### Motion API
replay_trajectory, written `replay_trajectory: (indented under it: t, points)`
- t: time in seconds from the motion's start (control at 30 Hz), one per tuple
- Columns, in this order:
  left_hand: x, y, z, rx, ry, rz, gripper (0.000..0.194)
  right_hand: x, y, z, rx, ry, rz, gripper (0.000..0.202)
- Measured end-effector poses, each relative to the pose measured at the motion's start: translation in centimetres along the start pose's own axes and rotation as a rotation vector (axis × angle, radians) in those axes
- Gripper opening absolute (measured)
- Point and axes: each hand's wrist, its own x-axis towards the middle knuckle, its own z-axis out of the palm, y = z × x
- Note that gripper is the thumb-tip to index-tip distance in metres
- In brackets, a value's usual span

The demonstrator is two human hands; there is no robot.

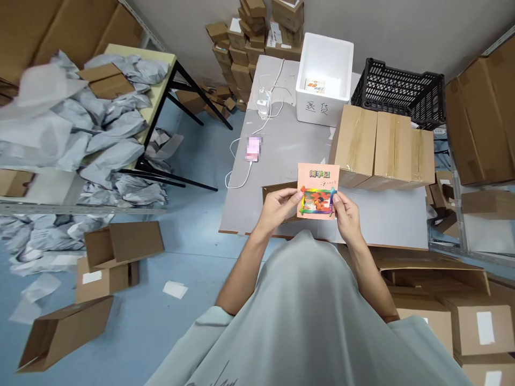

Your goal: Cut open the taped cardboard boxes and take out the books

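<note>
Fingers (pixel 296 198) of both hands are pinched on a pink book (pixel 317 180). The left hand (pixel 277 208) holds its left side, and the right hand (pixel 348 215) holds its right side. The grey table (pixel 237 212) is the biggest thing here. On its right, three brown boxes (pixel 356 145) stand in a row, and a white tub (pixel 324 110) is near them at the back. A small box (pixel 269 194) sits by the front edge, partly hidden by the left hand and the book. The book is up over the table, with its front facing up. I think the step now is holding the book to look at its front. A next move would call for a soft, steady pinch, so the book does not bend or slip.
</note>
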Motion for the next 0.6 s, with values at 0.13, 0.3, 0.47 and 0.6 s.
replay_trajectory:
  t: [0.13,0.3,0.47,0.6]
  points:
    - [-0.1,0.3,0.4,-0.081,0.014,-0.030,0.056,0.2,0.2,0.0,-0.014,-0.019,-0.009,0.063]
    - [-0.1,0.0,0.6,-0.037,0.023,-0.005,0.056,0.4,1.4,-0.2,-0.017,-0.011,-0.019,0.057]
    - [0.8,-0.4,-0.8,0.227,0.043,0.391,0.032,0.7,2.0,-0.8,-0.011,0.005,-0.134,0.037]
    - [1.2,-0.3,-1.7,0.345,-0.032,0.621,0.021,0.9,2.2,-1.4,-0.012,0.003,-0.231,0.028]
